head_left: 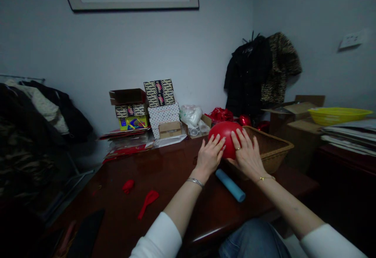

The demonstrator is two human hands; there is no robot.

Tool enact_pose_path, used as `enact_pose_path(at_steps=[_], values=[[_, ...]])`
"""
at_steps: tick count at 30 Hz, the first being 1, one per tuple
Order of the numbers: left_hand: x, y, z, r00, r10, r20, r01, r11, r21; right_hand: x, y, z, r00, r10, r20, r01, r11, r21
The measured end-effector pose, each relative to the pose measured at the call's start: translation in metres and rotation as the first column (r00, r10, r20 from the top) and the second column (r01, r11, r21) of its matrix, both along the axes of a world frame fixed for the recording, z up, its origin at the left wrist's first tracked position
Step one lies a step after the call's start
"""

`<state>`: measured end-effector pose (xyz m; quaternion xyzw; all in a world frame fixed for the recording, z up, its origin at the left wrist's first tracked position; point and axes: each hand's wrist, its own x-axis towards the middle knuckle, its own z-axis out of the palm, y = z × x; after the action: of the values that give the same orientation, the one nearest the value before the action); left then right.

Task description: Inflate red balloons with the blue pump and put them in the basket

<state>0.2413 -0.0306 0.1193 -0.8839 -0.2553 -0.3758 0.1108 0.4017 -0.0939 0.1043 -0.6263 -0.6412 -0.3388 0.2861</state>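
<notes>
An inflated red balloon [225,134] is held between my two hands above the right part of the dark wooden table. My left hand [210,156] presses its fingers on the balloon's left side. On the right side lie the spread fingers of my right hand [246,154], with a ring on one finger. Just below the balloon, a blue cylinder [230,185] lies on the table. A wicker basket [274,154] stands behind my right hand. Two deflated red balloons, one crumpled [128,186] and one stretched long [148,203], lie to the left.
Patterned boxes [163,113], a plastic bag of cups [192,117] and shiny red items [220,115] line the table's back edge. Cardboard boxes [302,120] and a yellow tray [339,115] are at the right. A dark flat object [86,234] lies at the near left.
</notes>
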Motion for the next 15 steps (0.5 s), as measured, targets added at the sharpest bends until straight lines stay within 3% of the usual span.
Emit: enact_pose_path(at_steps=[15], values=[[0.082, 0.012, 0.013, 0.993, -0.098, 0.058, 0.102, 0.992, -0.075, 0.066, 0.008, -0.002, 0.991, -0.132, -0.012, 0.132, 0.988, 0.079]])
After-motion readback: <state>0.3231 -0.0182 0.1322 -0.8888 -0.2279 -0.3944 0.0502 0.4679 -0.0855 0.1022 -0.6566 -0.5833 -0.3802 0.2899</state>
